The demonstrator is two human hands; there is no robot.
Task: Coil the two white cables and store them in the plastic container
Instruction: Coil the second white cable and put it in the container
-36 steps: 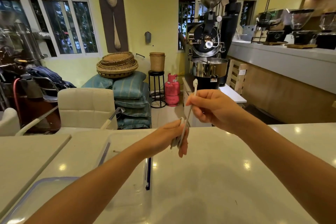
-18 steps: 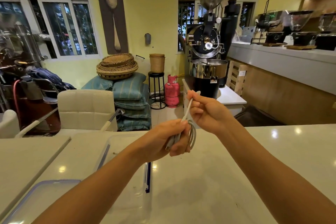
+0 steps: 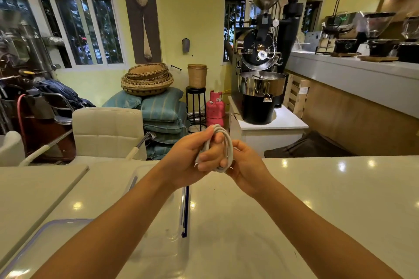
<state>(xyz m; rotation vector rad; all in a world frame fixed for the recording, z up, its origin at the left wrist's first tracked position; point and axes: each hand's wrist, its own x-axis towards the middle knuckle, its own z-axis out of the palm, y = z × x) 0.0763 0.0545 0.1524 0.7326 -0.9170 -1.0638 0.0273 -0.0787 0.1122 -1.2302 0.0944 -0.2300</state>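
A white cable (image 3: 229, 145) is wound into a small coil of several loops, held up above the white counter. My left hand (image 3: 189, 157) grips the coil from the left, with its fingers through the loops and one plug end sticking out below. My right hand (image 3: 248, 165) holds the coil's right side, fingers curled round the loops. The clear plastic container (image 3: 184, 208) with a blue clip stands on the counter under my left forearm. I see only one white cable.
The container's clear lid (image 3: 43, 242) lies at the lower left of the white counter (image 3: 317, 199). A cream chair (image 3: 108, 131) stands behind the counter's far edge. A coffee roaster (image 3: 260, 88) and a pink gas cylinder (image 3: 215, 108) are farther back.
The cable's free end, held up and stretched out by my right hand a second ago, is now wound into the coil. My right hand has come down against the coil.
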